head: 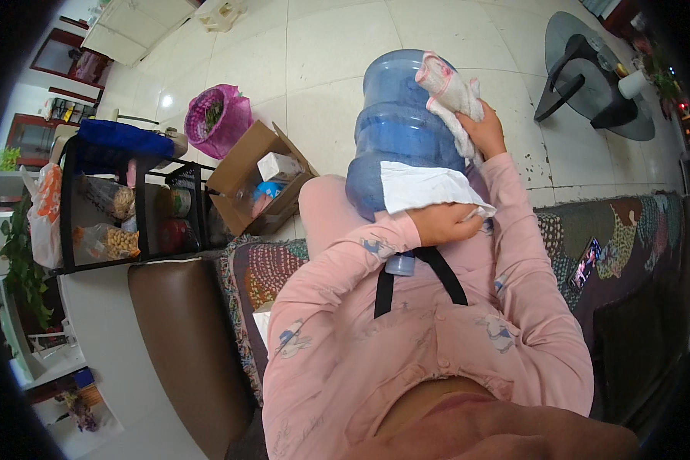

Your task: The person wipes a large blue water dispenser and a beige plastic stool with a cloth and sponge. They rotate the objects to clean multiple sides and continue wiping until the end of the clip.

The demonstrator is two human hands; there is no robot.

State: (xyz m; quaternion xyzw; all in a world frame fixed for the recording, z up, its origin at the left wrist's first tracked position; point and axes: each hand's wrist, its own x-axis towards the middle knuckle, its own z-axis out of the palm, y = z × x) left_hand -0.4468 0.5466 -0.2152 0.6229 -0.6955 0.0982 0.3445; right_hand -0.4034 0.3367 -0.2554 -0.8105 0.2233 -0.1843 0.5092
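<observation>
A large blue plastic water-cooler bottle (408, 135) rests across my lap, its neck (401, 264) pointing back at my body. My left hand (445, 224), near the neck end, pinches the edge of a smooth white cloth (422, 187) that lies spread over the bottle's shoulder. Farther up, my right hand (483, 131) grips a white terry towel (451, 92) with pink trim. The towel is bunched against the bottle's right side. Two black straps (444, 276) show on my front, beside the neck.
On the left stand an open cardboard box (236, 167), a magenta woven basket (218, 121) and a black rack (141, 218) holding bagged food. A phone (585, 264) lies on the patterned sofa cover (621, 230) to my right. Beyond is a glass table (586, 86).
</observation>
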